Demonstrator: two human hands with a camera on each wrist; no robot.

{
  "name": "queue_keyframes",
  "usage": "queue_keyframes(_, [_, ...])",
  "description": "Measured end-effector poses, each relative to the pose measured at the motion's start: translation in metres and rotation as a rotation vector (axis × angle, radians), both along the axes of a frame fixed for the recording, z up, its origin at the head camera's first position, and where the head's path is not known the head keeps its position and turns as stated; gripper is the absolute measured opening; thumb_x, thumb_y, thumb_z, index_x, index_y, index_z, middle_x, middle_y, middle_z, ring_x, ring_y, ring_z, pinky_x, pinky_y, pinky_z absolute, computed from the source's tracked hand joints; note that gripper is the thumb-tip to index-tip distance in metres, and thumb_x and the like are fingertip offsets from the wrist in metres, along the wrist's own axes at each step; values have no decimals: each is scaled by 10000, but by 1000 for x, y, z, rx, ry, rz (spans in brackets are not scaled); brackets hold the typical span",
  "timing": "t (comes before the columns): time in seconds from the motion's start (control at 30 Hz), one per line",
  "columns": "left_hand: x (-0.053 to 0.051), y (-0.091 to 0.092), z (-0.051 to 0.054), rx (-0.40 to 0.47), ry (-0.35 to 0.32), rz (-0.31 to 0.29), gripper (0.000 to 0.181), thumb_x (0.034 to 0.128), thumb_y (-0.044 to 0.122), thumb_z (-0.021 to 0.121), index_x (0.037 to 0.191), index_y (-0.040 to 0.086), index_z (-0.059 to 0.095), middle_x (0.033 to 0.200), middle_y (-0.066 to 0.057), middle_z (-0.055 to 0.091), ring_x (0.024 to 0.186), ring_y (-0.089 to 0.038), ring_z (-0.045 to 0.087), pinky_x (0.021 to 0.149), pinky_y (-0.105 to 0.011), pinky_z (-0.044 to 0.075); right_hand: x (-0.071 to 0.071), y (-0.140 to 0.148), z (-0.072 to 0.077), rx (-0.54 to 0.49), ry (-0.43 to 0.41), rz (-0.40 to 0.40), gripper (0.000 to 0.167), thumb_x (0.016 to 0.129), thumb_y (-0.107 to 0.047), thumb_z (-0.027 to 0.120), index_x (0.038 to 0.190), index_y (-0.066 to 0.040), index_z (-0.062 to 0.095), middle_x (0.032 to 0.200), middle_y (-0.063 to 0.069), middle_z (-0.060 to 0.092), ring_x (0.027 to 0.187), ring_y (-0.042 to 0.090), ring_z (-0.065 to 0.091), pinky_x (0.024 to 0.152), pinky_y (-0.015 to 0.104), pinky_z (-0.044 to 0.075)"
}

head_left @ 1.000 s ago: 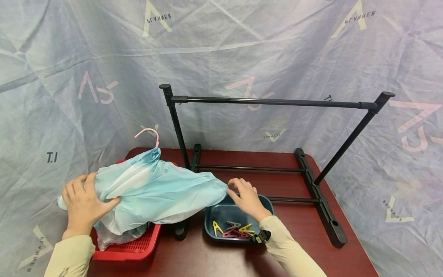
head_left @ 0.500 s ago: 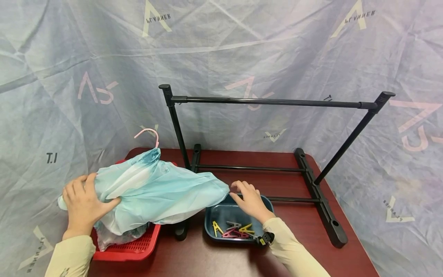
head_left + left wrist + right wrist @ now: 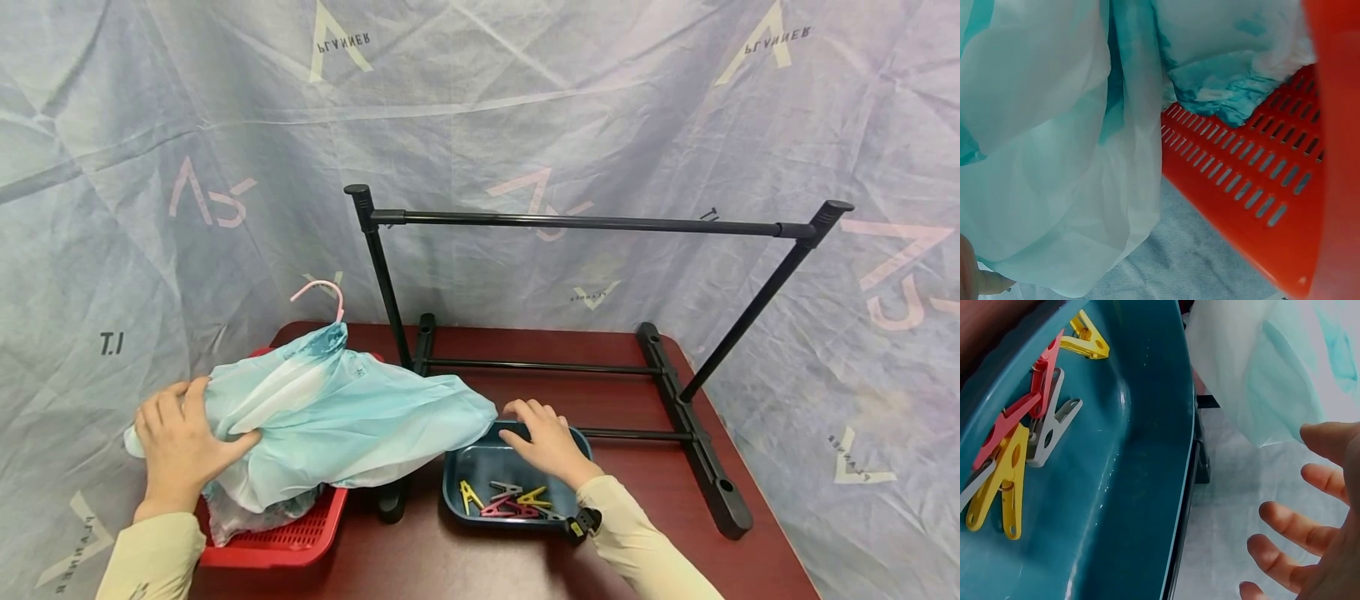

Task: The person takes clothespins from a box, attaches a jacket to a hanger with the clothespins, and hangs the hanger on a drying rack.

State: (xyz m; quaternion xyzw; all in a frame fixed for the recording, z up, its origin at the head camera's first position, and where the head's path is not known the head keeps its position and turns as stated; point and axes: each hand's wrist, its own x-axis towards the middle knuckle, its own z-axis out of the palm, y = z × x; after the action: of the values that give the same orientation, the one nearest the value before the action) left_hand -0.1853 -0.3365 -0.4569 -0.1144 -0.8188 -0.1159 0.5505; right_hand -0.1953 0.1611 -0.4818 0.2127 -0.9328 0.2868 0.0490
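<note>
A pale turquoise and white garment [image 3: 360,425] hangs on a pink hanger, whose hook [image 3: 342,304] sticks up from the neck. My left hand [image 3: 176,450] grips the garment's left side between thumb and fingers; in the left wrist view the fabric [image 3: 1066,169] drapes down with a fingertip at the corner. Just off the garment's right end, my right hand [image 3: 551,446] is over a dark blue tub [image 3: 480,457]. Its fingers are spread and loosely bent, holding nothing. Several yellow, red and grey clothespins [image 3: 1013,462] lie in the tub.
Under the garment stands a red perforated basket [image 3: 300,542] with more cloth [image 3: 258,517] in it. A black hanging rack, with a top bar [image 3: 585,222], occupies the back of the dark red table [image 3: 420,558]. Printed grey sheeting [image 3: 187,250] covers the surrounding walls.
My right hand has drawn slightly right and down from the garment's right end, parting from it. My left hand and the garment have stayed nearly still.
</note>
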Motion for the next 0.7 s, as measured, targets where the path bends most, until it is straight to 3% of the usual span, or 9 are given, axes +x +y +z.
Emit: queue_keyframes(0.7, [0, -1, 0, -1, -1, -7, 1004, 680, 791, 497, 1157, -91, 557, 1019, -356, 494, 872, -554, 404, 726, -659, 290, 2, 17, -2, 143, -37, 73, 344, 906, -349, 708, 1208, -236, 588, 1117, 19, 562, 958, 237, 483, 735, 400, 333])
